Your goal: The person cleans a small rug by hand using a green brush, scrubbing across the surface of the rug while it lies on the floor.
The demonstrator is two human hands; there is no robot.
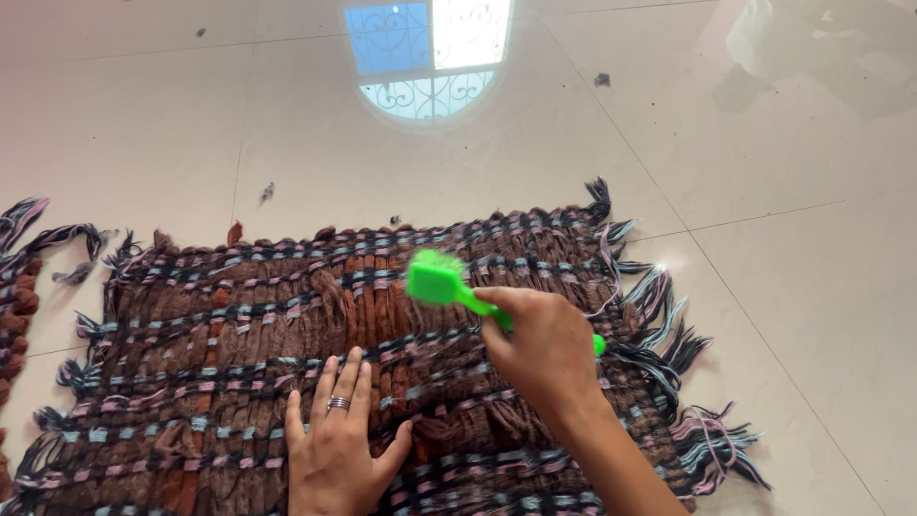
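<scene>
The right hand (543, 349) has its fingers curled tight around the handle of a green brush (449, 285), whose head hangs blurred just above the rug (220, 363), near its middle. The handle's end pokes out past the hand's far side. The left hand (334, 444) lies flat on the rug with fingers spread, holding nothing, a ring (338, 403) on 1 finger. The brown woven rug, striped blue and pink with fringed edges, lies on a glossy tiled floor (783, 172). Another rug's edge (14, 287) shows left of it.
</scene>
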